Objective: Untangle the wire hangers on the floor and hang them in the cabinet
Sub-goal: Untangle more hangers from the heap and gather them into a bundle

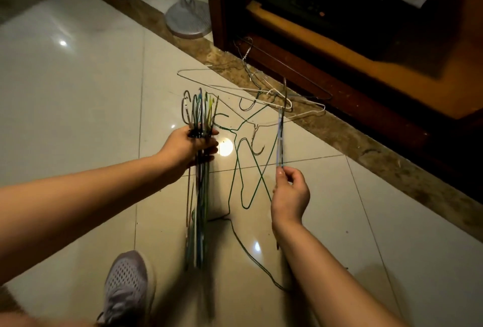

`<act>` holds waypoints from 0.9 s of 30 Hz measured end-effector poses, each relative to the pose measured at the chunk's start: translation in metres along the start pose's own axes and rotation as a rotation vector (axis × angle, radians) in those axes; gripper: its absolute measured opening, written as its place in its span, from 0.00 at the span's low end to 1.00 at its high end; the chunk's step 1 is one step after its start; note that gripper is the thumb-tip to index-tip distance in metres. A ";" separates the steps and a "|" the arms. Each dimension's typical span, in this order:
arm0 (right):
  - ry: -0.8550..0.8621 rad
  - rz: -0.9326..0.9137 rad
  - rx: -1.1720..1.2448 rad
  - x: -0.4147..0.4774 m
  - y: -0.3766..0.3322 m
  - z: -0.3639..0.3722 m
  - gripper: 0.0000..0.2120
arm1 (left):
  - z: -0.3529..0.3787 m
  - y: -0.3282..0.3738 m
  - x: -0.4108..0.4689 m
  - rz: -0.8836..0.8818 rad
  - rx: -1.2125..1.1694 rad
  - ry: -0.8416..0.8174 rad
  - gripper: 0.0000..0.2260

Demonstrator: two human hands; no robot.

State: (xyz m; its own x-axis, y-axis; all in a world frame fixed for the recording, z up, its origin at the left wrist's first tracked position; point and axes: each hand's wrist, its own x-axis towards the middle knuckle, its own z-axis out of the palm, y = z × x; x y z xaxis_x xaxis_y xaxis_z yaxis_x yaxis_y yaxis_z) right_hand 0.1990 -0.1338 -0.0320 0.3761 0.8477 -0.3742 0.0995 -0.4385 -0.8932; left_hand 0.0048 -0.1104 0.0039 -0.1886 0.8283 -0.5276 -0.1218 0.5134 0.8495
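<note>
Wire hanger bundle [201, 196], hooks pointing away, clasped in left grip [190, 147]; right grip [290, 196] pinches single hanger [280, 138] edge-on

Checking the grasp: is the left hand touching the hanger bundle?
Touching: the head view shows the left hand wrapped round the hanger bundle below its hooks.

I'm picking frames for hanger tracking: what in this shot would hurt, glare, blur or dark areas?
Head view: bright reflections dot the glossy floor, the strongest right beside the left hand; the lower end of the hanger bundle that hand grips is smeared by blur; the cabinet interior is dim; the tile seams bow from wide-angle distortion.
</note>
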 end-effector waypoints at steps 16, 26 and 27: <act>-0.449 -0.040 0.036 -0.032 -0.012 0.003 0.08 | 0.053 0.007 -0.024 0.090 -0.282 0.152 0.13; -0.637 -0.088 -0.060 -0.040 0.003 0.031 0.08 | 0.014 -0.025 -0.017 0.036 -0.280 0.202 0.16; -0.655 -0.101 -0.073 -0.041 0.006 0.033 0.07 | 0.012 -0.026 -0.016 0.029 -0.305 0.201 0.15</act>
State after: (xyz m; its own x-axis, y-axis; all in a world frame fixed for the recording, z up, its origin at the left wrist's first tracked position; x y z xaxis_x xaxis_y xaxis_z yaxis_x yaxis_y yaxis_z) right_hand 0.1539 -0.1612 -0.0302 -0.2732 0.8817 -0.3846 0.1758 -0.3473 -0.9211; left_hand 0.0226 -0.1348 -0.0097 -0.3802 0.7655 -0.5191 -0.3925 0.3747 0.8400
